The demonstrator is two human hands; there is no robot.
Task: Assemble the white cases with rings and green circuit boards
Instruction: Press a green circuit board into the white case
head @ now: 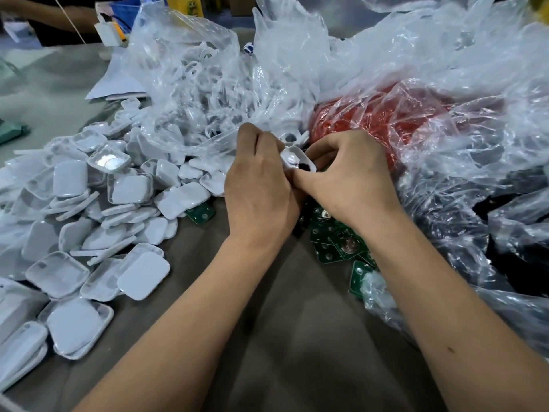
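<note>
My left hand (pixel 258 185) and my right hand (pixel 350 176) meet at the middle of the table, both gripping one small white case (pixel 294 160) between their fingertips. The case is open side up, with a round silver part and something dark inside. A large heap of white cases (pixel 98 215) covers the left of the table. Green circuit boards (pixel 335 242) lie under and beside my right wrist, one more (pixel 202 212) at the heap's edge. White rings (pixel 196 72) fill a clear plastic bag behind my hands.
Crumpled clear plastic bags (pixel 430 84) pile up at the back and right, one holding red parts (pixel 377 120). Grey cloth (pixel 285 337) covers the table in front. Another person's arm (pixel 44 13) and a white box (pixel 110 31) are at the far left.
</note>
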